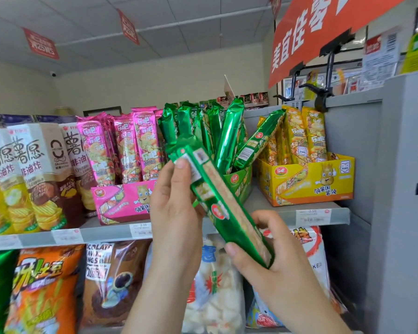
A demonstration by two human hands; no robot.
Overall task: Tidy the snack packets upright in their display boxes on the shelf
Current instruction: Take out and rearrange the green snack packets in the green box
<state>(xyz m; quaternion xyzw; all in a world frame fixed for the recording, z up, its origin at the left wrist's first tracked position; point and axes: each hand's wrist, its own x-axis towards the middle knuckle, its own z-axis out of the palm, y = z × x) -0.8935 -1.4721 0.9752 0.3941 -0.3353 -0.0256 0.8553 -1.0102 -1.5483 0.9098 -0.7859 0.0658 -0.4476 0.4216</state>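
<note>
Both hands hold one long green snack packet (223, 208) slanted in front of the shelf. My left hand (176, 203) grips its upper end and my right hand (273, 259) grips its lower end. Behind it stands the green display box (239, 182), where several green packets (203, 126) lean at different angles. One green packet (258, 141) tilts far right toward the yellow box (311, 179). The pink display box (123, 201) at the left holds upright pink packets (130, 143). Yellow packets (304, 136) stand upright in the yellow box.
Tall chip cartons (29, 174) fill the shelf's left. The shelf edge (323, 216) carries price tags. Below hang large snack bags (46, 290). A grey cabinet side (401, 189) closes the right, with black clips (321, 97) and an orange sign (323, 27) above.
</note>
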